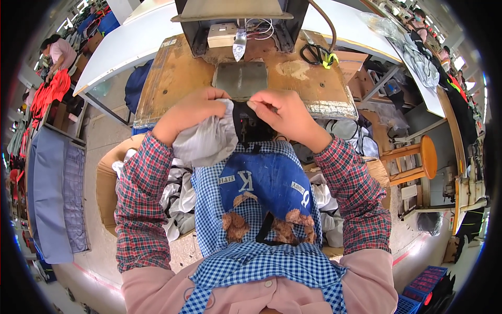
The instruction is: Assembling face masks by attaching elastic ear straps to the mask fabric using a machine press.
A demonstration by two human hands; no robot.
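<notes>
Just in front of the worktable edge, my left hand (196, 112) is closed on a light grey cloth piece (209, 140), which hangs in loose folds below it. Along the cloth's right side runs a black band (241, 121). My right hand (285, 112) pinches the top of that band between thumb and fingertips. Right beyond both hands lies a flat metal plate (240, 78) on the wooden worktable (175, 78). Above the plate hangs a pointed metal part (239, 44) of a machine, apart from the cloth.
Black-handled scissors (314, 54) with a yellow tie lie at the worktable's right. Cardboard boxes (107, 172) of grey and black cloth pieces flank my knees. A wooden stool (426, 157) stands to the right. White tables (123, 49) adjoin both sides; other people work farther off.
</notes>
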